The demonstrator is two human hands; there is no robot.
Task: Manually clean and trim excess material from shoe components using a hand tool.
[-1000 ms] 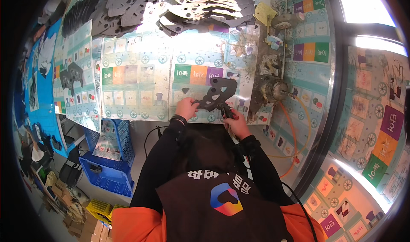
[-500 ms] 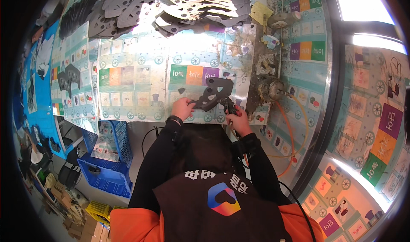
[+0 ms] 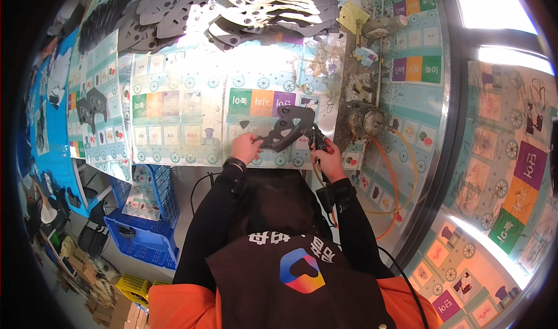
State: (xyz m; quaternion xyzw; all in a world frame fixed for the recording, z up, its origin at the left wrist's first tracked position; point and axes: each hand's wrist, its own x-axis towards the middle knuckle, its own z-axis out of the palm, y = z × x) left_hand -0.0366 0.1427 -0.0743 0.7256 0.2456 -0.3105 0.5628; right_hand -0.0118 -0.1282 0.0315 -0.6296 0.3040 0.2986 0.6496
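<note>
My left hand [image 3: 246, 148] is closed on the narrow end of a dark grey flat part [image 3: 288, 132] with several cut-out openings. That part is held over the near edge of the papered table, its wide end pointing away to the right. In my right hand [image 3: 329, 159] is a dark, hose-fed hand tool [image 3: 318, 142] with red on it, probably a spray gun; its exact kind is hard to make out. The tool's head is close to the right edge of the part. Whether the two touch, I cannot tell.
Stacks of similar grey parts [image 3: 273, 6] lie along the far side of the table [image 3: 174, 111]. Two more [image 3: 93, 108] rest at the left. A grimy round fitting [image 3: 367, 120] with an orange hose [image 3: 390, 172] stands at the right. Blue crates [image 3: 142, 236] are at the lower left.
My right hand and the tool have shifted slightly right, and the tool's head has come up along the part's right edge. My left hand keeps its grip on the part, nearly unmoved.
</note>
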